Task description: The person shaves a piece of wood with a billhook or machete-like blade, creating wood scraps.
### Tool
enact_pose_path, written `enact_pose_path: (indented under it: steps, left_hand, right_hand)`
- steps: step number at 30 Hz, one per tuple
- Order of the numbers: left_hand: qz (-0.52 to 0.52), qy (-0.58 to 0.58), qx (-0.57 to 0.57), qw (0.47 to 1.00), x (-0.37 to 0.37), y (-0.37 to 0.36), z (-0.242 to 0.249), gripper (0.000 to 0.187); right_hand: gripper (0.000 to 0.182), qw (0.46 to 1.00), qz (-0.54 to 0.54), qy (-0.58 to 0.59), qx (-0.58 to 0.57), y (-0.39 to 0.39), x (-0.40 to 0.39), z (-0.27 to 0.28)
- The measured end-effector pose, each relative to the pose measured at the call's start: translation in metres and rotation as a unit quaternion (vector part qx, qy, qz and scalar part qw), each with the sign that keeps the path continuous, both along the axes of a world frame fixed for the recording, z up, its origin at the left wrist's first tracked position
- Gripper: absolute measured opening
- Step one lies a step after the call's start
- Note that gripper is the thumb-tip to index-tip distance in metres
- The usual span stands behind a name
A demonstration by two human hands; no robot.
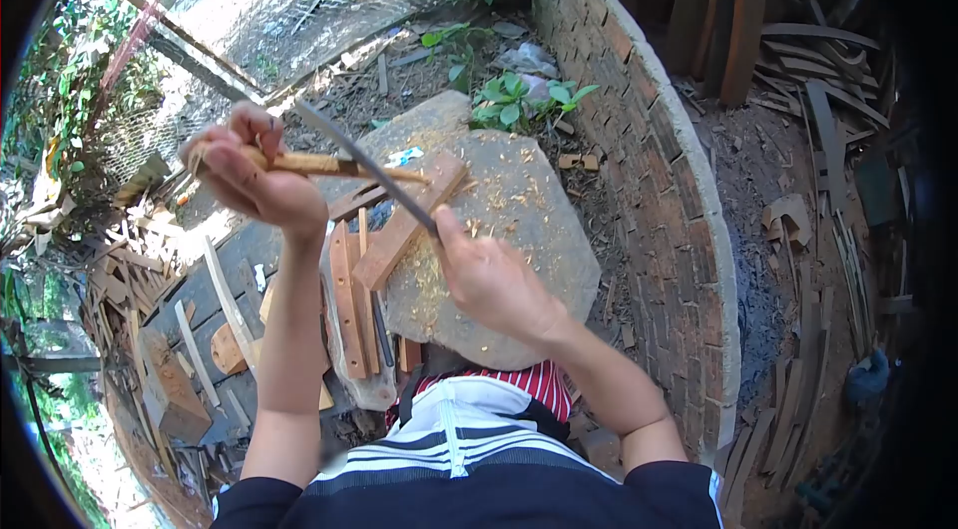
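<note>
My left hand (249,170), raised on the left with its fingers wrapped round, holds a slim, pale wooden stick (309,165) that points to the right. My right hand (494,281) is closed on the near end of a long, narrow metal blade (374,168), whose handle is hidden in the fist. The blade slants up to the left and crosses the stick near its middle in this view. Below both lies a reddish wooden block (409,225) on a flat grey stone slab (549,250) strewn with wood shavings.
Left of the slab lie reddish wooden strips with holes (346,294) and pale offcuts (228,301). A curved brick wall (659,150) runs along the right, with scrap wood (818,70) beyond it. Green plants (514,102) grow behind the slab.
</note>
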State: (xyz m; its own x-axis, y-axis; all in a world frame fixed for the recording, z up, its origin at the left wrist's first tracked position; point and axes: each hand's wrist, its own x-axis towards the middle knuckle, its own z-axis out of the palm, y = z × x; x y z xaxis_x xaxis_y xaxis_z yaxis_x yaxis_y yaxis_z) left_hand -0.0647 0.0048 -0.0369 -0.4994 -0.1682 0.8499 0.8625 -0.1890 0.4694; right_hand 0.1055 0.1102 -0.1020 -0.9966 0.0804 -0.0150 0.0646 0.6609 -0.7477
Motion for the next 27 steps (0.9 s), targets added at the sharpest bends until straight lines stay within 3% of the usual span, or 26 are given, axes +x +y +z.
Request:
enact_pose_path:
  steps: [4, 5, 6, 7, 9, 10, 11, 14, 17, 19, 20, 23, 24, 27]
  left_hand:
    - [-0.032, 0.011, -0.018, 0.999, -0.008, 0.0, 0.0, 0.03]
    - [-0.042, 0.011, -0.036, 0.998, -0.007, -0.004, -0.004, 0.03]
    - [0.01, -0.044, 0.027, 0.999, 0.005, 0.01, 0.002, 0.029]
    - [0.009, -0.045, 0.027, 0.999, 0.005, 0.01, 0.002, 0.029]
    - [-0.014, -0.007, 0.011, 1.0, 0.001, 0.01, 0.001, 0.027]
    - [0.09, 0.066, -0.035, 0.993, -0.013, 0.005, -0.007, 0.027]
    - [-0.022, 0.013, 0.01, 1.0, -0.003, 0.0, -0.003, 0.027]
    - [0.01, -0.033, 0.022, 0.999, 0.002, 0.003, 0.002, 0.034]
    - [-0.041, 0.002, 0.025, 0.999, -0.013, 0.009, 0.002, 0.029]
    - [-0.016, -0.036, 0.034, 0.999, -0.003, 0.01, 0.003, 0.029]
    - [0.009, -0.031, 0.033, 0.999, -0.004, 0.012, 0.002, 0.03]
    - [-0.045, -0.004, 0.016, 0.999, -0.009, 0.009, 0.001, 0.03]
    - [-0.027, -0.003, 0.002, 1.0, -0.01, 0.01, 0.001, 0.03]
    - [-0.014, -0.031, 0.033, 0.999, -0.003, 0.006, 0.0, 0.034]
  right_hand:
    - [0.033, 0.997, -0.014, 0.069, 0.015, 0.007, 0.002, 0.035]
    - [0.033, 0.993, -0.023, 0.107, -0.04, 0.008, 0.004, 0.053]
    - [0.032, 0.984, -0.036, 0.144, -0.094, 0.008, 0.007, 0.061]
    - [0.032, 0.984, -0.037, 0.144, -0.094, 0.007, 0.006, 0.058]
    - [0.031, 0.998, -0.033, 0.017, -0.06, 0.0, 0.006, 0.041]
    - [0.044, 1.0, -0.013, 0.024, 0.015, -0.004, 0.005, 0.003]
    - [0.044, 0.999, -0.016, 0.027, 0.019, -0.003, 0.004, -0.005]
    - [0.045, 0.999, -0.011, 0.031, 0.01, -0.005, 0.006, -0.009]
    - [0.028, 0.998, -0.008, 0.058, 0.028, 0.007, -0.003, 0.025]
    - [0.025, 0.992, -0.03, 0.105, -0.067, 0.006, -0.001, 0.054]
    - [0.022, 0.984, -0.051, 0.162, -0.06, 0.007, -0.001, 0.061]
    - [0.033, 0.992, -0.047, 0.092, -0.072, 0.005, -0.007, 0.032]
    - [0.036, 0.999, -0.028, 0.022, -0.022, 0.002, -0.008, 0.0]
    - [0.039, 0.999, -0.019, 0.027, 0.04, 0.002, -0.006, -0.013]
